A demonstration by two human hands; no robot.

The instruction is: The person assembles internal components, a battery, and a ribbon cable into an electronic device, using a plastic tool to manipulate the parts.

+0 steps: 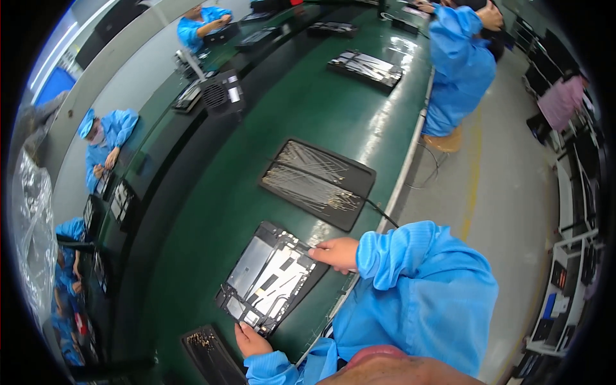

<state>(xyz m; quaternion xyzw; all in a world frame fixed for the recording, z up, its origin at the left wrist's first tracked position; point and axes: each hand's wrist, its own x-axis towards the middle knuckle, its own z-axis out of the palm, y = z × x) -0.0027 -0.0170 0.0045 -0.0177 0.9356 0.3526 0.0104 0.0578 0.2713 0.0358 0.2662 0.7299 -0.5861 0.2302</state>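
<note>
A flat tablet-like electronic device (273, 276), its inside bare with silver plates, dark strips and a black frame, lies tilted at the front of the green bench. My right hand (338, 253) grips its far right corner, thumb on top and fingers curled below. At the near corner, my left hand (253, 341) holds the edge with the thumb on top; its other fingers are mostly hidden. Under the device a black tray (312, 280) partly shows. Beyond it, a black tray (362, 172) carries many thin wire-like cables (308, 183).
A narrow black tray (218, 366) with small gold-tipped parts stands near my left hand. Farther along the green bench (276, 122) is another loaded tray (366, 68). A dark fan-like unit (221, 93) stands left. Co-workers in blue sit at the right edge (459, 70) and across the bench.
</note>
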